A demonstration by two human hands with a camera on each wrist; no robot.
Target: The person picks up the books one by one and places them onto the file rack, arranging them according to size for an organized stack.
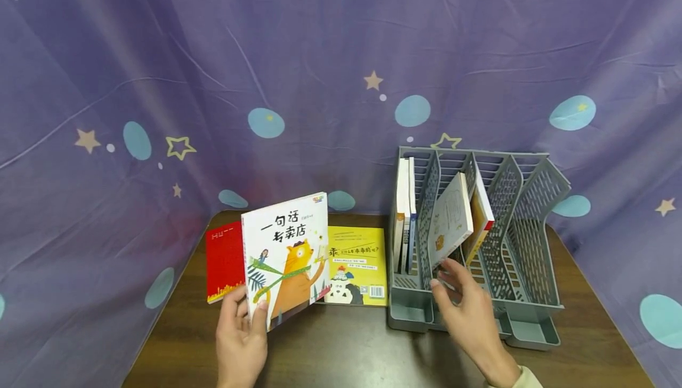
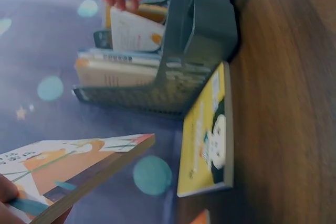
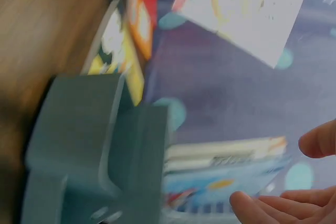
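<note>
My left hand point(image 1: 242, 337) grips a white picture book point(image 1: 288, 252) by its lower left corner, thumb on the cover. That cover, which shows an orange animal, faces me, tilted above the table. My right hand point(image 1: 471, 317) is at the front of a grey file rack point(image 1: 533, 333), just below a white book point(image 1: 450, 222) leaning in it. In the right wrist view, the thumb point(image 3: 320, 140) stands apart from the fingers point(image 3: 249, 211), with nothing between them. Beside the leaning book is a book with a red and yellow edge point(image 1: 482, 219).
Pale-spined books point(image 1: 401, 216) stand upright in the rack's leftmost compartment. A yellow book point(image 1: 362, 252) lies on the wooden table point(image 1: 346, 346) left of the rack. Farther left lies a red book point(image 1: 222, 257), partly behind the held one. A purple curtain point(image 1: 319, 50) hangs behind.
</note>
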